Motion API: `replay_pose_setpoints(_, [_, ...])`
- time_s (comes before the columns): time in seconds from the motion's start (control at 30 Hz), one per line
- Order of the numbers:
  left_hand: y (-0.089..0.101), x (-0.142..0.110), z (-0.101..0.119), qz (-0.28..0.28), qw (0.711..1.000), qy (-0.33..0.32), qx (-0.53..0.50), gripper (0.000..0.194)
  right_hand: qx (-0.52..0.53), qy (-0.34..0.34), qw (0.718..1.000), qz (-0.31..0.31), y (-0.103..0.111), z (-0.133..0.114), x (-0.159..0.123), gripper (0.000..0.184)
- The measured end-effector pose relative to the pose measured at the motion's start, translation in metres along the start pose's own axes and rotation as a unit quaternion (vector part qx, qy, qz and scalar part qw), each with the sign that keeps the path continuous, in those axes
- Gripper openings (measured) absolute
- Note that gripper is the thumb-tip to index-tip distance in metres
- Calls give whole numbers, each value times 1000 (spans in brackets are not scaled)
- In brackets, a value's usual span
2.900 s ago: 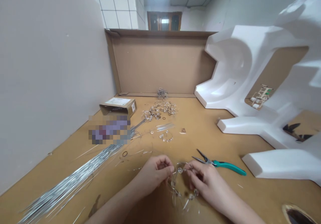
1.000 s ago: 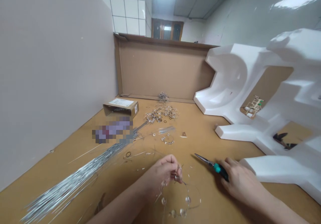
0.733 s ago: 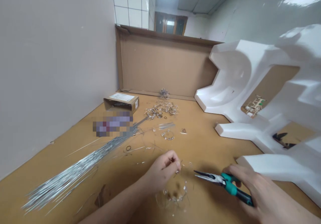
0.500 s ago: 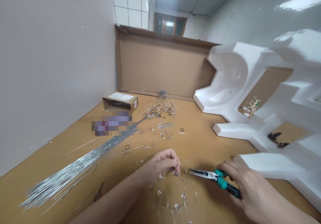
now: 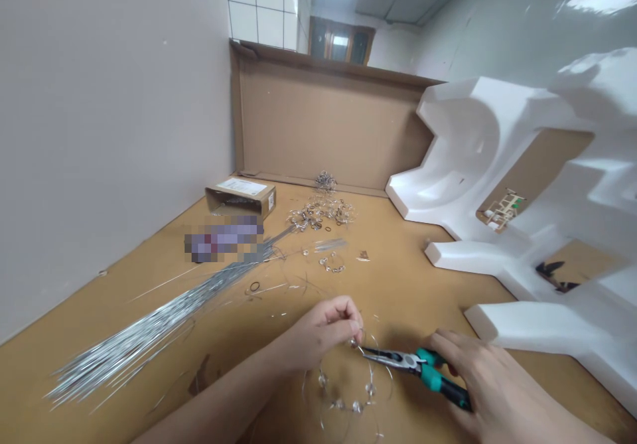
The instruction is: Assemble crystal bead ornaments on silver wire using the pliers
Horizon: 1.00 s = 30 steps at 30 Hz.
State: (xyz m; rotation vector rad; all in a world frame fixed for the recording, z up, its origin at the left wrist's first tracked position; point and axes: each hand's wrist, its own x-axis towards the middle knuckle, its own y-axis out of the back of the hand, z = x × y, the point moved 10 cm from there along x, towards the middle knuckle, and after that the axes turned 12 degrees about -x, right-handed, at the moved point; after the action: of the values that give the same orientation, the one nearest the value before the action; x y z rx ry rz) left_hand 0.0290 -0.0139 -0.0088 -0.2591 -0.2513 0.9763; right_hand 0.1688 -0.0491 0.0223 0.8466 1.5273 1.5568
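Glossy beads [image 5: 356, 406], shiny metal wires [image 5: 164, 324], matt cardboard [image 5: 323, 122]

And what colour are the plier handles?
The plier handles are teal and black, in the head view.

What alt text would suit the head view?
A person's left hand pinches a beaded wire, while their right hand holds green-handled pliers, tips close to the pinch. Silvery wires lie at left on a tan tabletop; white foam stands right.

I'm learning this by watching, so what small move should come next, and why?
Probably close the pliers gently on the beaded wire beside the left hand: their jaws look slightly parted right by it, the left hand pinches it, and the right hand grips the pliers.
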Motion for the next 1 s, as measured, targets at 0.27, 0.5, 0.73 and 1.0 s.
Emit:
replay_pose_setpoints(0.27, [2, 3, -3, -1, 1000, -6, -9, 10, -7, -22, 1000, -21, -5, 2, -1, 15])
replay_pose_setpoints(0.5, [-3, 0, 1, -3, 1000, -20, -23, 11, 23, -31, 999, -20, -6, 3, -2, 15])
replay_pose_setpoints(0.73, [-2, 0, 4, -3, 999, -31, -15, 13, 57, -48, 997, -23, -2, 7, -2, 19])
replay_pose_setpoints(1.0, [0, 0, 2, 2, 999, -25, -21, 12, 84, -41, 995, -47, -10, 11, -4, 24])
